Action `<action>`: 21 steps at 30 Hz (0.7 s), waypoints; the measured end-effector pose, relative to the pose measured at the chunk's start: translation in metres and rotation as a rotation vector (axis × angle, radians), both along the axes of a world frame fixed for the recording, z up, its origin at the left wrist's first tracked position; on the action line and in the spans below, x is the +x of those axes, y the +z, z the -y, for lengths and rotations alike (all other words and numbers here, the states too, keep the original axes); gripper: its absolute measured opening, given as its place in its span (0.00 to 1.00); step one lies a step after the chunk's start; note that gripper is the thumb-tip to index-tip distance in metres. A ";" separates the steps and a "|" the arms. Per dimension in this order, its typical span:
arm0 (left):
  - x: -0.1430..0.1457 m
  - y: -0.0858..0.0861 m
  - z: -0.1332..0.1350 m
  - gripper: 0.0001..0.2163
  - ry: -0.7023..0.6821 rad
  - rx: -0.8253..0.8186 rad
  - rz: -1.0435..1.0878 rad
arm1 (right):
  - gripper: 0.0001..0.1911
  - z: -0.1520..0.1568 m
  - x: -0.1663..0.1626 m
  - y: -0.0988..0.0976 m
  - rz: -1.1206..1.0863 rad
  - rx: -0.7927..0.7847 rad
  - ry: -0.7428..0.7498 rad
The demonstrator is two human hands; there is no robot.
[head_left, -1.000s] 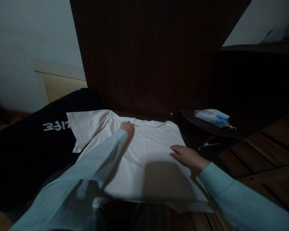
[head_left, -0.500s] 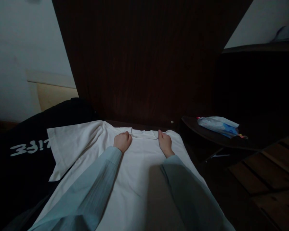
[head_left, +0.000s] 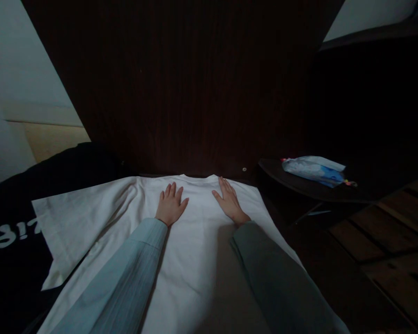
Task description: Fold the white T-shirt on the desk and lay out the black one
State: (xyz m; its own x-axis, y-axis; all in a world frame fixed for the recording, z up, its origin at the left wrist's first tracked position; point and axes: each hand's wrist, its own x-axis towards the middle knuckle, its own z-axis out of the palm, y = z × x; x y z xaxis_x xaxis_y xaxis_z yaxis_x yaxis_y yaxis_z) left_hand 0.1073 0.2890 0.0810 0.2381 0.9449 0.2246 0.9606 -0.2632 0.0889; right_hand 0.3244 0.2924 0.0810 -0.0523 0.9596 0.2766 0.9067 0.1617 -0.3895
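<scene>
A white T-shirt lies spread out in front of me, its neckline at the far end and one sleeve stretched to the left. My left hand rests flat on the cloth left of the neckline, fingers spread. On the other side, my right hand lies palm down with its thumb apart, fingertips close to the collar edge. Neither hand grips the fabric. The sleeve on the right side is not visible, and my forearms cover parts of the shirt.
A dark wooden panel rises right behind the shirt. At left lies black cloth with white lettering. To the right, a blue-and-white plastic packet sits on a dark curved shelf, above wooden slats.
Both hands have let go of the collar, their closed fingers now spread flat on the shirt. The neckline lies flatter. My view has shifted slightly.
</scene>
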 end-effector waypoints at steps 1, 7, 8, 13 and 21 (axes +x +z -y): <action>0.000 0.000 0.000 0.25 0.010 -0.024 -0.015 | 0.33 0.001 -0.001 0.000 0.042 -0.060 0.009; 0.001 -0.002 -0.001 0.28 0.047 -0.061 -0.037 | 0.34 0.002 -0.004 -0.005 0.194 -0.228 -0.019; 0.001 -0.002 -0.001 0.29 0.046 -0.068 -0.037 | 0.35 0.002 -0.004 -0.004 0.197 -0.227 -0.027; -0.001 -0.002 0.001 0.30 0.036 -0.090 -0.032 | 0.37 0.007 -0.008 0.002 0.197 -0.025 -0.024; -0.001 -0.001 0.008 0.26 0.013 -0.073 -0.015 | 0.33 0.015 -0.022 0.004 0.251 -0.260 0.227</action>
